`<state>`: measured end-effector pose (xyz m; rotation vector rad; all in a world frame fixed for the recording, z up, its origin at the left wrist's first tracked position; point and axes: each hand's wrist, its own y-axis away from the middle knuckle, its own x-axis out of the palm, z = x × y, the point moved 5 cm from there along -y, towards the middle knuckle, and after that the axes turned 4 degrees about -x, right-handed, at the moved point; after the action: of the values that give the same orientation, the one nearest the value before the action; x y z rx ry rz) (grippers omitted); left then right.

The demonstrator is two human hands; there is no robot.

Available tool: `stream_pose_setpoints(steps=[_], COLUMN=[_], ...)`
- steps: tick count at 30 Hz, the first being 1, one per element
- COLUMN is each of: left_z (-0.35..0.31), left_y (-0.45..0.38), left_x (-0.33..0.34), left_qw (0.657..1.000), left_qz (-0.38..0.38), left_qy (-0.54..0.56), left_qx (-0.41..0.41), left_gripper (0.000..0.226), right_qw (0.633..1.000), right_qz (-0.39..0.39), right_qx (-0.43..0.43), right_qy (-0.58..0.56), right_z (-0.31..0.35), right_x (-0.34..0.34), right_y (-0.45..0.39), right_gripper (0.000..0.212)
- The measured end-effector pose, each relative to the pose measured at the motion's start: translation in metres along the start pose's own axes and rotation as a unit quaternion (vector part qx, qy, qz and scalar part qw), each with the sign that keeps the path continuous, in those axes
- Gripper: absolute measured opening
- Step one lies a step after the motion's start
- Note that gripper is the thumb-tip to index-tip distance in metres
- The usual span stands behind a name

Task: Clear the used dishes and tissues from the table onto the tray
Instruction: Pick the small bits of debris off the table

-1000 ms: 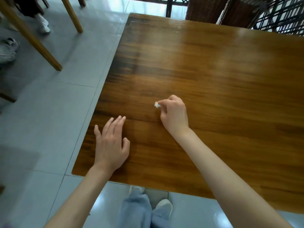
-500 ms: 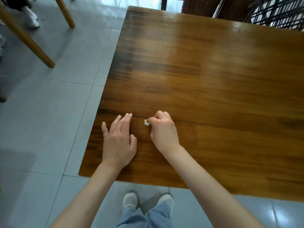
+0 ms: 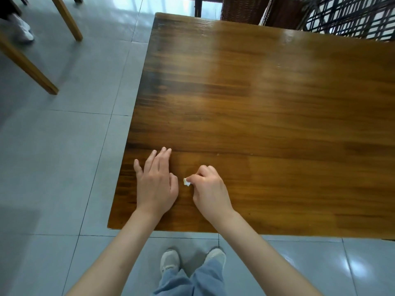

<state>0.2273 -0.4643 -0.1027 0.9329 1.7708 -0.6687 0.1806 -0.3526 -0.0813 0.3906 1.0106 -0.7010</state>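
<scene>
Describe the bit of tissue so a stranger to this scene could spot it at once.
Start at the wooden table and go to its near left corner, where two bare hands rest close together. The tissue scrap is pinched at the fingertips of the right hand, just right of the flat left hand. It is the only white thing on the brown tabletop, small and crumpled.
</scene>
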Motion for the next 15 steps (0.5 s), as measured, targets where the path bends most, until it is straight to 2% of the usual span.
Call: stream_pose_setpoints(steps=[3,6,10,12,15], left_z=[0.001,0.002,0.004,0.005,0.006], left_y=[0.000,-0.001,-0.001,-0.001,0.000], left_x=[0.001,0.002,0.003,0.003,0.004], left_qw=[1.000,1.000,1.000,1.000,0.999], left_qz=[0.004,0.003,-0.005,-0.011,-0.017], left_qy=[0.006,0.014,0.024,0.028,0.029], left_qx=[0.002,0.003,0.002,0.002,0.000], left_gripper=[0.051,0.052,0.051,0.051,0.050], right_qw=[0.998,0.988,0.944,0.936,0.940], right_qz=[-0.002,-0.087,-0.172,-0.173,-0.168], right_qx=[0.037,0.122,0.282,0.306,0.297], right_qy=[-0.044,-0.049,-0.015,0.001,0.006], right_z=[-0.006,-0.031,-0.081,-0.082,-0.056], right_x=[-0.005,-0.027,-0.050,-0.046,-0.031], right_y=[0.008,0.018,0.035,0.039,0.037], right_gripper=[0.018,0.017,0.018,0.020,0.022])
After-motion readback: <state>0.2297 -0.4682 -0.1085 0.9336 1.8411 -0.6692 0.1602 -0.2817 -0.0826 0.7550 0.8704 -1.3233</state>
